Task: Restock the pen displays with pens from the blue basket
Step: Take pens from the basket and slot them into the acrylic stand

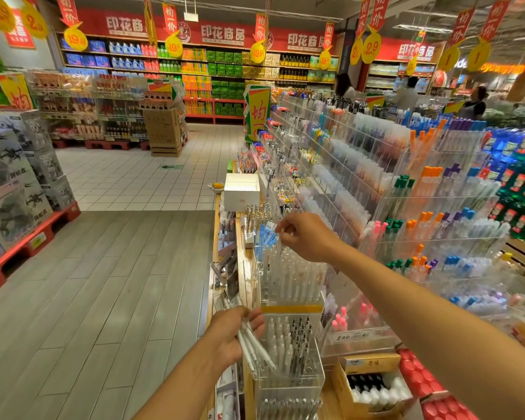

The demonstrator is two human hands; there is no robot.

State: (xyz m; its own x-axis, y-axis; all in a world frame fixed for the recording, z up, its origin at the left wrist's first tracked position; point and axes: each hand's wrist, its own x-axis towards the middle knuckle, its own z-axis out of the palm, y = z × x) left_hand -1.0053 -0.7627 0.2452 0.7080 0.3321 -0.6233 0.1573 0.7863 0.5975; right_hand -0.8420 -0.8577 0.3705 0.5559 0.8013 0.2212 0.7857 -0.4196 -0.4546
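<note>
Head view here, looking down a stationery aisle, and it's a pretty clear two-hand setup. The left hand [235, 336] is wrapped around a small bundle of white pens [252, 348], kept low and close to the body, I'd guess as a ready supply so the other hand can work one at a time. The right hand [305, 234] is stretched out ahead and above the left one, fingertips pinched on what looks like a single clear pen [280, 242], right over the clear acrylic pen holder [288, 277] that's already packed with upright white and clear pens. Makes sense to pinch it at the top end like that if you're dropping it straight into a slot. Just below the left hand sits another clear bin [288, 353] with white and dark pens, and further right of it a cardboard box [373, 383] of markers. Stuff I can't sort out: the blue basket from the task isn't visible anywhere, so it's out of shot or behind something. The pinched pen is so see-through against the display that I can't tell whether its tip is already in a slot.
</note>
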